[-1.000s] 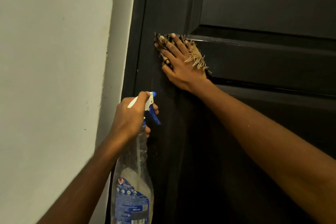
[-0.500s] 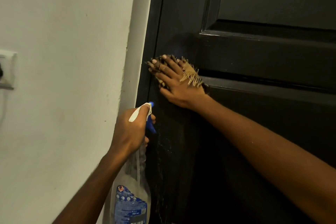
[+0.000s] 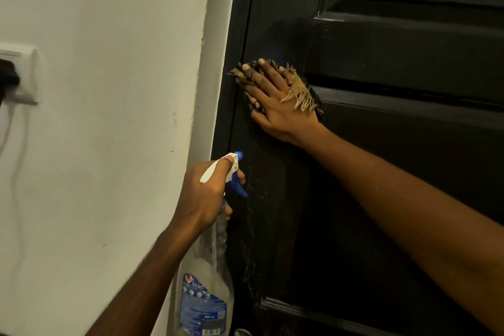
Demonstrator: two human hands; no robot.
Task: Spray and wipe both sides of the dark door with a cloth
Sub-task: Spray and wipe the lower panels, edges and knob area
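Glossy black door (image 3: 409, 57), flecked with pale droplets near its left edge. Tan, dark-striped cloth (image 3: 297, 93). Clear spray bottle (image 3: 204, 305): blue label, white head, blue trigger. Off-white wall (image 3: 109, 158) at left.

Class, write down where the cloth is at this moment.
In the head view the cloth is pressed against the door near its left edge under the right hand, above the spray bottle in the left hand.

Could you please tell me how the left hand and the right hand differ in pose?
The left hand grips the spray bottle by its neck; the right hand lies flat, fingers straight. The left hand aims it at the door; the right hand presses the cloth against it. The left hand sits lower than the right hand. Both are bare.
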